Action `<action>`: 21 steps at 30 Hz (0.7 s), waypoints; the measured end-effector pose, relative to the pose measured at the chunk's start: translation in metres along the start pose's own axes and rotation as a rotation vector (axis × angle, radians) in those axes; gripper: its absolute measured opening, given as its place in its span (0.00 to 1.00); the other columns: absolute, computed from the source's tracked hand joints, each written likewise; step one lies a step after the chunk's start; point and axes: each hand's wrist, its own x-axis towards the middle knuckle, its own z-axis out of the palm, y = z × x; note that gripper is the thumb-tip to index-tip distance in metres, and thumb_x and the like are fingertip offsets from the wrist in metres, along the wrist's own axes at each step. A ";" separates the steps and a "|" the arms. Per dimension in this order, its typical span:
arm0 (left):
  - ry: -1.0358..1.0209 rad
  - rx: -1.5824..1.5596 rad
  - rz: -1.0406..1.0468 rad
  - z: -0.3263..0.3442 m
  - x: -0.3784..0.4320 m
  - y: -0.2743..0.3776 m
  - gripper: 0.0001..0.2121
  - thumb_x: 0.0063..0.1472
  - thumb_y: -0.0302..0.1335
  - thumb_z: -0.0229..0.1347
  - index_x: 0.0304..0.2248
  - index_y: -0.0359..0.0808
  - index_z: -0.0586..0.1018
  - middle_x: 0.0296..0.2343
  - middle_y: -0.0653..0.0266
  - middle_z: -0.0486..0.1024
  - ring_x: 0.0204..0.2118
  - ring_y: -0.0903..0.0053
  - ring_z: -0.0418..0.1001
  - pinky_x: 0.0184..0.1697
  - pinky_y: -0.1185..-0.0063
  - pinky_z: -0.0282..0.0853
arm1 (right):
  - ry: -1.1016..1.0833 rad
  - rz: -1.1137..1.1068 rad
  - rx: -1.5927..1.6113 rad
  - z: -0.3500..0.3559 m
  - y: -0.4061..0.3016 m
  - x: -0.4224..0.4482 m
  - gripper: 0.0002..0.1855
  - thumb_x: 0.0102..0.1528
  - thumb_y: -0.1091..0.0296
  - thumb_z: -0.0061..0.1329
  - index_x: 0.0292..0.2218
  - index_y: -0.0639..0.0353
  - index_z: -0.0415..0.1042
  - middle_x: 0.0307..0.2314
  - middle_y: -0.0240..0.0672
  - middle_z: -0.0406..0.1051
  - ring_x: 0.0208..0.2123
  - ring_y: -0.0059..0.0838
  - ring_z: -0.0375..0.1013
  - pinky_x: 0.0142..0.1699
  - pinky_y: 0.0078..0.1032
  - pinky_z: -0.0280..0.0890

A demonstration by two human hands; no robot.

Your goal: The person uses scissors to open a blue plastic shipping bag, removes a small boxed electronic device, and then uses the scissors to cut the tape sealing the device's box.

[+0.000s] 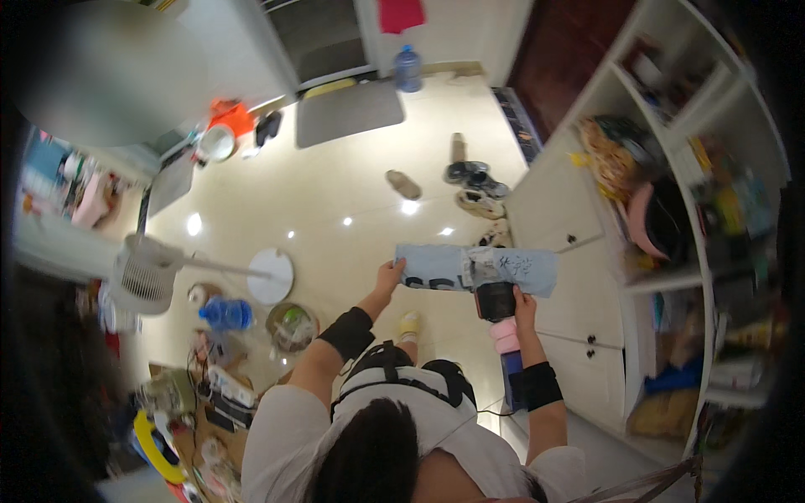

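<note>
A flat, pale blue-grey plastic mailing bag [434, 267] stretches sideways in front of me, with a pasted label and handwriting on it. My left hand [391, 276] pinches its left end. At the bag's lower right side, my right hand [526, 309] grips a black boxy object [495, 302] with an orange edge; its exact kind is unclear. That object overlaps the bag's lower edge, and whether my right fingers also hold the bag cannot be told. Just below the black object is a pink rounded thing [505, 336], partly hidden by my right hand and arm.
White shelving with cupboard doors [566, 239] lines the right side. Shoes [479, 179] lie along it, and a slipper [403, 185] is on the tiled floor. To the left are a standing fan [146, 275], a blue water jug [226, 313], a waste bin [292, 328] and a cluttered table [210, 418].
</note>
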 end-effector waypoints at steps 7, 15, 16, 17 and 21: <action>0.426 0.350 0.197 -0.030 -0.023 -0.014 0.19 0.53 0.41 0.45 0.19 0.30 0.69 0.17 0.47 0.67 0.22 0.54 0.65 0.26 0.65 0.57 | -0.244 -1.050 -1.071 0.123 -0.089 -0.007 0.10 0.45 0.63 0.47 0.28 0.59 0.71 0.21 0.45 0.68 0.23 0.47 0.67 0.30 0.34 0.63; 0.197 -0.481 -0.345 -0.060 -0.012 -0.062 0.36 0.49 0.59 0.38 0.30 0.26 0.73 0.23 0.50 0.72 0.29 0.66 0.71 0.32 0.74 0.63 | -1.027 -1.440 -1.294 0.276 -0.086 -0.010 0.05 0.37 0.69 0.45 0.19 0.57 0.70 0.19 0.39 0.67 0.26 0.38 0.65 0.30 0.30 0.57; 0.251 -0.453 -0.316 -0.075 -0.034 -0.047 0.37 0.44 0.60 0.44 0.33 0.26 0.73 0.26 0.51 0.73 0.30 0.67 0.71 0.33 0.75 0.63 | -1.108 -1.380 -1.245 0.290 -0.080 -0.013 0.04 0.37 0.69 0.44 0.20 0.56 0.70 0.20 0.38 0.67 0.26 0.37 0.65 0.30 0.30 0.58; 0.288 -0.375 -0.284 -0.084 -0.042 -0.049 0.36 0.44 0.58 0.47 0.33 0.26 0.73 0.26 0.53 0.73 0.30 0.68 0.71 0.32 0.76 0.63 | -1.185 -1.315 -1.201 0.302 -0.072 -0.017 0.05 0.37 0.70 0.44 0.21 0.55 0.70 0.20 0.38 0.67 0.26 0.37 0.66 0.30 0.31 0.58; 0.576 -0.552 -0.213 -0.098 -0.061 -0.081 0.23 0.43 0.41 0.57 0.31 0.27 0.74 0.25 0.58 0.74 0.27 0.74 0.71 0.28 0.79 0.63 | -1.385 -1.701 -1.340 0.343 -0.058 -0.040 0.06 0.37 0.70 0.44 0.23 0.55 0.69 0.21 0.36 0.67 0.26 0.35 0.66 0.30 0.30 0.59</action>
